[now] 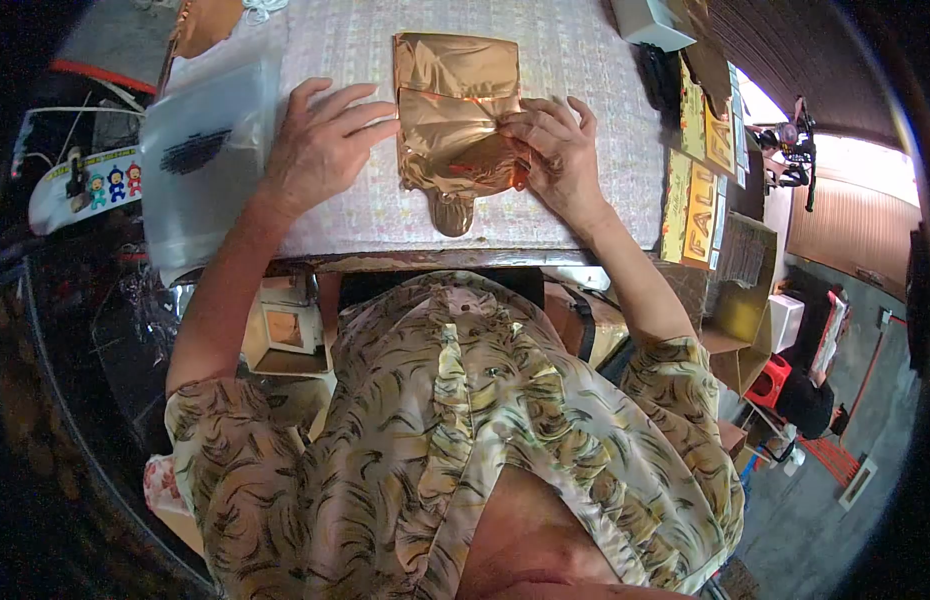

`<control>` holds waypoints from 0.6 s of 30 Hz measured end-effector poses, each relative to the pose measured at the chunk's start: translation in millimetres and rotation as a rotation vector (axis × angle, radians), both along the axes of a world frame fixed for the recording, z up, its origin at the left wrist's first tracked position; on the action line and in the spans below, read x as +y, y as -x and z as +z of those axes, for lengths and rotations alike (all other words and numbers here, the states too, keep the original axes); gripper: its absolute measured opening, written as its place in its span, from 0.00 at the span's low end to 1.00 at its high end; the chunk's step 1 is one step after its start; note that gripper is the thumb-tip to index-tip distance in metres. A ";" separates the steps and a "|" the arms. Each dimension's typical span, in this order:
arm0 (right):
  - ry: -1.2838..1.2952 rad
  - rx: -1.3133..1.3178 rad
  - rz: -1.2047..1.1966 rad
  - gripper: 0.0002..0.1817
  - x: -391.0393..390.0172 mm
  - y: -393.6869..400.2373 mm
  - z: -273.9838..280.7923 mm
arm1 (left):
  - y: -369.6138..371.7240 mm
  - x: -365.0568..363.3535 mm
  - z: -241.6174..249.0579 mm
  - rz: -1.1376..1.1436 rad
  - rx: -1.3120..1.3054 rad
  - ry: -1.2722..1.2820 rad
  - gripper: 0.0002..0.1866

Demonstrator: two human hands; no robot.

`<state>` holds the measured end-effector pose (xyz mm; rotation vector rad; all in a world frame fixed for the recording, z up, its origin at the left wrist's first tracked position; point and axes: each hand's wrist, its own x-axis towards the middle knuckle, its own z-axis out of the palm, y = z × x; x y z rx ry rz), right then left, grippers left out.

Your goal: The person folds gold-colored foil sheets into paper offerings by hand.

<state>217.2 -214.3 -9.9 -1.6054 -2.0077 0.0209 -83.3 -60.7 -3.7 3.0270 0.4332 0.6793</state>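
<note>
A folded piece of shiny copper-coloured foil (457, 130) lies flat on the pale patterned cloth, with a rounded tab hanging off its lower end and a crease across its upper part. My right hand (557, 150) pinches the foil's right edge between thumb and fingers; its fingertips partly cover that edge. My left hand (330, 140) is open, its fingers spread over the cloth and their tips beside or just touching the foil's left edge. To the left of that hand lies a stack of clear plastic bags (200, 160) with a black printed patch.
The cloth-covered table (335, 225) ends in front of my body. Yellow printed boxes (697, 210) line its right edge, with a white box (655, 22) and a black item (661, 78) farther back. Cardboard boxes (285, 330) sit below the table.
</note>
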 end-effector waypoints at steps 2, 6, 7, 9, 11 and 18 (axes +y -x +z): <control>-0.004 -0.002 -0.004 0.13 -0.2 -0.3 -1.9 | 0.7 0.1 0.0 0.001 0.005 0.010 0.16; -0.013 0.007 -0.012 0.13 0.2 -1.0 -4.9 | 2.3 3.5 0.4 0.001 0.036 0.006 0.18; -0.014 0.008 -0.016 0.13 0.2 -1.3 -5.2 | 1.9 2.7 1.0 -0.003 0.037 0.005 0.18; -0.011 -0.007 -0.016 0.14 0.6 -1.2 -5.7 | 2.1 0.9 3.5 0.026 0.025 0.018 0.21; -0.008 0.001 -0.014 0.14 0.4 -0.8 -4.6 | -0.7 -1.1 8.2 0.028 0.023 -0.008 0.24; -0.003 0.008 -0.019 0.14 -1.0 -2.0 -6.9 | -29.3 7.5 9.4 -0.069 0.097 -0.025 0.30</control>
